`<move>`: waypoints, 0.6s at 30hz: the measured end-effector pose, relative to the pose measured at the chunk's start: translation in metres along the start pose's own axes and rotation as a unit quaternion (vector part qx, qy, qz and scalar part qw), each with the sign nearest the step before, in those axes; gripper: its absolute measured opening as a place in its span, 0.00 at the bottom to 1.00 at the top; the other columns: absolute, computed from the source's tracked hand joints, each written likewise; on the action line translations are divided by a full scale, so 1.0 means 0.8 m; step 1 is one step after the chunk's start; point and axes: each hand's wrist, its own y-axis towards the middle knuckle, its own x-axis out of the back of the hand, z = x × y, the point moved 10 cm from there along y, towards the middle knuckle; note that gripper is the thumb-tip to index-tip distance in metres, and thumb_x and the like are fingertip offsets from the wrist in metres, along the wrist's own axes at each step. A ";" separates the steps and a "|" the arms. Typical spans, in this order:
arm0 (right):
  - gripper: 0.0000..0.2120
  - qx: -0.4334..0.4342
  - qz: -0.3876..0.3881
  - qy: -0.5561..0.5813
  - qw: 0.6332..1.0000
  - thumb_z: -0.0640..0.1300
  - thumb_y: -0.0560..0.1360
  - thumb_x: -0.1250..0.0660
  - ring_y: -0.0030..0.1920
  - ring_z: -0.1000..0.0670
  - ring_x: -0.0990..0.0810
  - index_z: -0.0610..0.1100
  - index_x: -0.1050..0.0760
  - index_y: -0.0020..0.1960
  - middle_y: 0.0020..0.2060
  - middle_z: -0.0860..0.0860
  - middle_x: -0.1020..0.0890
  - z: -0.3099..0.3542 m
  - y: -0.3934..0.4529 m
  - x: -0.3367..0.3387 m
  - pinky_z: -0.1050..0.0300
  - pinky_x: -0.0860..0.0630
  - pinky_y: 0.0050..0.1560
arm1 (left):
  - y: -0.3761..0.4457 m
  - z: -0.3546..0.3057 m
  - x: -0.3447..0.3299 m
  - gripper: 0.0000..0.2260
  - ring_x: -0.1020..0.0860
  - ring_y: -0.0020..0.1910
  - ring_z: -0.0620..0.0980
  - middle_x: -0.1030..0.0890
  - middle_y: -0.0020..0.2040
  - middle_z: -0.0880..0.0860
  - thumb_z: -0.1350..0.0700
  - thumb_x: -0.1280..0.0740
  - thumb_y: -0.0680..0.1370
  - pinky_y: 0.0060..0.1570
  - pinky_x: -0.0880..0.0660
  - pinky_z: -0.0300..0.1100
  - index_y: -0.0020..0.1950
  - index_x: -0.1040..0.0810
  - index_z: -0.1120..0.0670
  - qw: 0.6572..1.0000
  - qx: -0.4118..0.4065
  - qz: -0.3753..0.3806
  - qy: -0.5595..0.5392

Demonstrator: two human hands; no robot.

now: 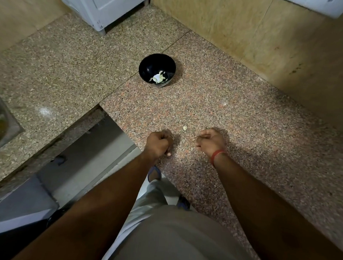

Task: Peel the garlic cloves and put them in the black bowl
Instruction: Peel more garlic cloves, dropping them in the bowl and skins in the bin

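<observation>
- Speckled granite counter (207, 104), L-shaped, backed by tan wall panels (220, 24); a metal sink (0, 122) lies far out beyond the left hand.
- White cabinet (101, 7) stands at the far corner, well beyond both hands.
- Black bowl (157, 70), ahead of the hands and well apart from them, holds pale garlic pieces (158, 78).
- A small pale scrap (184, 127) lies just ahead, between the hands.
- Left hand (158, 143) and right hand (210, 140): fingers curled into fists on the counter; contents cannot be told. A red band (217, 154) circles the right wrist.
</observation>
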 end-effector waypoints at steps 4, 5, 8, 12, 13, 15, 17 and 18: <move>0.10 0.023 -0.020 -0.049 0.998 0.31 0.75 0.28 0.46 0.46 0.14 0.44 0.22 0.51 0.48 0.47 0.15 0.005 0.003 0.003 0.46 0.14 0.43 | -0.007 0.004 0.006 0.14 0.24 0.25 0.56 0.24 0.28 0.61 0.64 0.31 0.80 0.28 0.24 0.43 0.34 0.24 0.64 0.999 -0.018 -0.015 0.039; 0.10 0.032 -0.024 -0.064 0.997 0.32 0.75 0.27 0.46 0.47 0.14 0.45 0.22 0.50 0.48 0.48 0.15 0.008 0.004 0.001 0.46 0.14 0.44 | -0.007 0.004 0.006 0.14 0.24 0.25 0.56 0.24 0.29 0.61 0.66 0.32 0.80 0.28 0.24 0.44 0.34 0.24 0.63 0.999 -0.020 -0.016 0.047; 0.11 0.061 -0.039 -0.100 0.992 0.33 0.74 0.26 0.46 0.49 0.14 0.48 0.21 0.48 0.46 0.51 0.15 0.014 0.004 -0.002 0.46 0.14 0.46 | -0.008 0.006 0.008 0.13 0.25 0.24 0.56 0.23 0.29 0.61 0.68 0.34 0.78 0.29 0.24 0.44 0.33 0.24 0.62 0.998 -0.018 -0.016 0.057; 0.11 0.062 -0.026 -0.088 0.994 0.33 0.75 0.26 0.43 0.51 0.14 0.47 0.21 0.50 0.49 0.49 0.15 0.013 0.002 -0.008 0.51 0.14 0.44 | -0.008 0.011 0.013 0.14 0.25 0.22 0.55 0.23 0.28 0.58 0.72 0.35 0.76 0.27 0.26 0.43 0.32 0.23 0.59 0.999 -0.006 -0.016 0.044; 0.11 0.062 -0.025 -0.088 0.994 0.32 0.75 0.26 0.43 0.52 0.14 0.47 0.21 0.50 0.49 0.49 0.15 0.014 0.001 -0.009 0.52 0.14 0.43 | -0.008 0.012 0.014 0.14 0.25 0.22 0.54 0.23 0.28 0.58 0.72 0.34 0.77 0.27 0.25 0.43 0.33 0.23 0.59 0.999 -0.004 -0.015 0.042; 0.11 0.066 -0.034 -0.095 0.993 0.32 0.74 0.26 0.43 0.52 0.14 0.47 0.21 0.49 0.47 0.50 0.15 0.016 0.000 -0.008 0.51 0.14 0.44 | -0.007 0.013 0.015 0.14 0.26 0.22 0.54 0.23 0.28 0.58 0.71 0.34 0.77 0.27 0.24 0.44 0.32 0.23 0.59 0.999 -0.001 -0.014 0.034; 0.12 0.072 -0.056 -0.104 0.990 0.32 0.73 0.25 0.43 0.53 0.14 0.47 0.21 0.48 0.43 0.51 0.15 0.017 -0.001 -0.005 0.53 0.14 0.43 | -0.007 0.013 0.017 0.15 0.26 0.23 0.54 0.23 0.28 0.59 0.71 0.33 0.77 0.28 0.24 0.44 0.32 0.23 0.59 0.999 -0.002 -0.015 0.031; 0.11 0.076 -0.068 -0.111 0.989 0.32 0.73 0.25 0.43 0.53 0.15 0.47 0.21 0.47 0.42 0.52 0.15 0.018 -0.002 -0.002 0.55 0.15 0.42 | -0.008 0.012 0.017 0.14 0.26 0.23 0.54 0.23 0.29 0.59 0.70 0.33 0.77 0.28 0.24 0.44 0.32 0.23 0.59 0.999 -0.004 -0.014 0.031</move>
